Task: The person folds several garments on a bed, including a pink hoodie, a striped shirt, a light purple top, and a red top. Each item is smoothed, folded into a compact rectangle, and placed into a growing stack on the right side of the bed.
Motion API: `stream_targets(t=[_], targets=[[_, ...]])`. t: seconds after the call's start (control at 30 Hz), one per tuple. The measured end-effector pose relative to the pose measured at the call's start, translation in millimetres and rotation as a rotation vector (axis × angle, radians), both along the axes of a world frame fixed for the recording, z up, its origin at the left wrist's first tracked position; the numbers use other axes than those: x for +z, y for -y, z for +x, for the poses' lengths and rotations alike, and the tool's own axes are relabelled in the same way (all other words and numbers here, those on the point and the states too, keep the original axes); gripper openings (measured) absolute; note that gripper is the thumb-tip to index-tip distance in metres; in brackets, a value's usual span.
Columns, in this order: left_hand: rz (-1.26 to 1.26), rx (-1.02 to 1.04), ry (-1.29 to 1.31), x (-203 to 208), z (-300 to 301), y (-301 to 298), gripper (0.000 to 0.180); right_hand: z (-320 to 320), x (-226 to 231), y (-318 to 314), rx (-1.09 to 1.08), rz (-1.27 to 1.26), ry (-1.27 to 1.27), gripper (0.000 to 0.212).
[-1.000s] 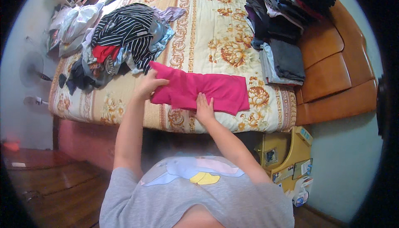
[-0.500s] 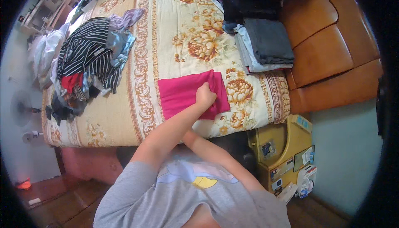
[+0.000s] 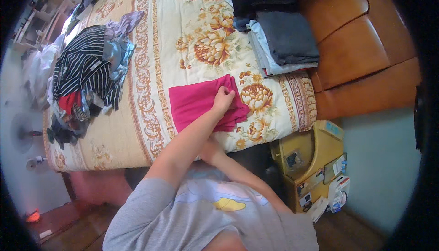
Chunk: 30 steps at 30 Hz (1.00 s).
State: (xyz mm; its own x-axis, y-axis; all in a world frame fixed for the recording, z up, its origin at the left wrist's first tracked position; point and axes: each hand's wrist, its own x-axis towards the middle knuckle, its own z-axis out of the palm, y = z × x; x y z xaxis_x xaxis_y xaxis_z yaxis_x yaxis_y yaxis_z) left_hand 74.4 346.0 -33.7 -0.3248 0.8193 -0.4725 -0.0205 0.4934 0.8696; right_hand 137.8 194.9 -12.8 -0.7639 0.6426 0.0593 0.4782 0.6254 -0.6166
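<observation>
A bright pink piece of folded cloth [image 3: 194, 102] lies on the flowered bedspread in front of me, its right side in uneven layers. On that right side rests my left hand [image 3: 224, 100], fingers curled and thumb against them, pinching the fabric. My left forearm crosses over my right one. Close to the near edge of the bed, my right hand [image 3: 209, 150] is partly covered by the left forearm. Its fingers are hidden, so its grip does not show.
Left on the bed [image 3: 119, 141] is a loose heap of clothes [image 3: 82, 68], including a black-and-white striped one. Folded dark and pale clothes [image 3: 288, 40] are stacked at the right, beside a brown leather seat [image 3: 366, 45]. A yellow cabinet [image 3: 297, 159] stands near the bed's right corner.
The pink cloth's right edge has drawn inward, and its layers sit closer together. My left hand has turned slightly, showing its curled fingers. The whole view has shifted a little.
</observation>
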Motion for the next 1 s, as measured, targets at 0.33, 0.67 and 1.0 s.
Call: stream_targets(t=[0.33,0.67,1.0], targets=[[0.264,-0.047,0.612,45.0,-27.2,30.5,0.048,20.4,29.6,-118.1,-0.529,0.194,0.117,0.046],[-0.095,-0.238,-1.312,88.7,-75.3,97.6,0.071,11.7,27.0,-112.5,-0.656,0.073,0.536,0.059],[-0.112,-0.261,-1.435,48.6,-80.5,88.0,0.073,-43.2,55.9,-119.7,-0.424,0.143,0.442,0.061]])
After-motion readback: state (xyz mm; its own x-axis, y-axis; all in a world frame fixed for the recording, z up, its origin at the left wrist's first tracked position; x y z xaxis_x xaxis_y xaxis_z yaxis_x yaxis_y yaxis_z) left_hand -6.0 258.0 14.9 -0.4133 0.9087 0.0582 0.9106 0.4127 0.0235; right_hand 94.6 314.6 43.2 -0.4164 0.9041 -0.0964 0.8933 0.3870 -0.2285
